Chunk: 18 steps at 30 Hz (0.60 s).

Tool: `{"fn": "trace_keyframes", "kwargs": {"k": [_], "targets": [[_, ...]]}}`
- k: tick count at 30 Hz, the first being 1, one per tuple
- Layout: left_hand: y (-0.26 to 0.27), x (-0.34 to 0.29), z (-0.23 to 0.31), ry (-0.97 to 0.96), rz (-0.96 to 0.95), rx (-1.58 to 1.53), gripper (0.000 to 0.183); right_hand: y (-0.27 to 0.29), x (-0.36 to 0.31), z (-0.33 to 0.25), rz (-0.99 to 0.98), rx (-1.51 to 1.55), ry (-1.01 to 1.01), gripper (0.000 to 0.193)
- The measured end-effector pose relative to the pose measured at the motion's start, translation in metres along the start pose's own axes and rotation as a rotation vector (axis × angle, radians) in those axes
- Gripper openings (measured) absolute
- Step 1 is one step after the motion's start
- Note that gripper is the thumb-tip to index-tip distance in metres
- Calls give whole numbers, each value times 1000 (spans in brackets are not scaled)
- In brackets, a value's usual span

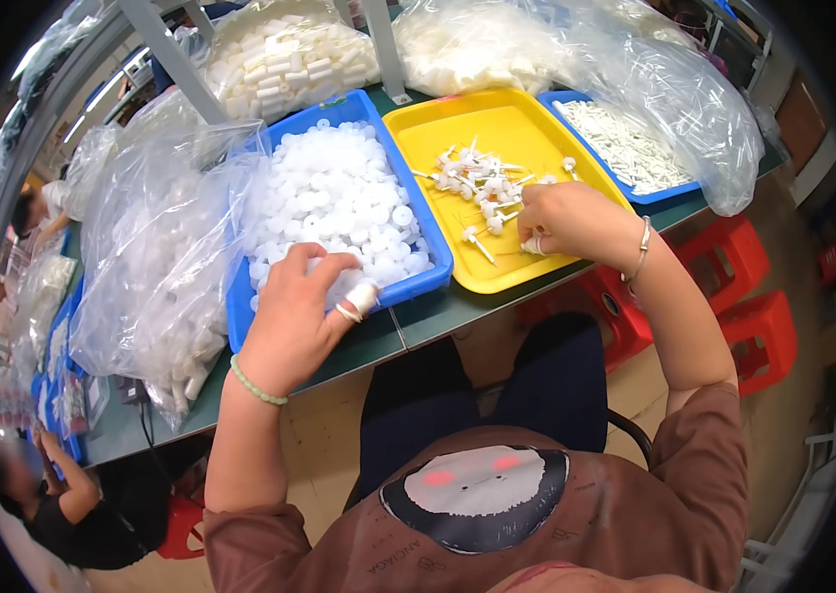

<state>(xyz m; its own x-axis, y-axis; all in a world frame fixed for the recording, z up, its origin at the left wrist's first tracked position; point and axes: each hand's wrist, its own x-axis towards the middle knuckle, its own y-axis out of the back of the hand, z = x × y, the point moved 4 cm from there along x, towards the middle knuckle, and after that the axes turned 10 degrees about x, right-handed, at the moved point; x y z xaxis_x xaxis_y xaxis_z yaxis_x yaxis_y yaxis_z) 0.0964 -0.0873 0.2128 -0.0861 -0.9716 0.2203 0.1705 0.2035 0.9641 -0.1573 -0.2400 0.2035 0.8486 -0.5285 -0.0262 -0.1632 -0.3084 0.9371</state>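
My left hand (294, 321) reaches over the near edge of a blue tray (439, 249) and touches the white round plastic pieces (339, 188) heaped in it. Its thumb, wrapped in white, stands apart from the index finger; the other fingertips are partly hidden. Over the yellow tray (438, 124), my right hand (576, 225) has its fingers drawn together in a pinch, the thumb also wrapped in white. What they grip, if anything, is hidden. Beside these fingers lies a pile of small white round-headed parts with thin stems (482, 178), with one part (478, 243) lying apart toward the near edge.
To the right, a second blue tray (700, 185) holds small white sticks (626, 143). Clear plastic bags (146, 267) flank the trays, and a bag of white cylinders (285, 69) stands behind. Red stools (759, 336) are at right. Another person (72, 504) sits at lower left.
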Motion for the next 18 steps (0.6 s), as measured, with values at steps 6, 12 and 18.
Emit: {"fn": "trace_keyframes", "kwargs": {"k": [6, 12, 18], "targets": [[-4, 11, -3, 9, -35, -63, 21, 1, 1, 7, -6, 88, 29, 11], [-2, 21, -9, 132, -193, -128, 19, 9, -4, 31, 215, 611, 5, 9], [-10, 24, -25, 51, -110, -293, 16, 3, -2, 59, 503, 1029, -85, 9]]}}
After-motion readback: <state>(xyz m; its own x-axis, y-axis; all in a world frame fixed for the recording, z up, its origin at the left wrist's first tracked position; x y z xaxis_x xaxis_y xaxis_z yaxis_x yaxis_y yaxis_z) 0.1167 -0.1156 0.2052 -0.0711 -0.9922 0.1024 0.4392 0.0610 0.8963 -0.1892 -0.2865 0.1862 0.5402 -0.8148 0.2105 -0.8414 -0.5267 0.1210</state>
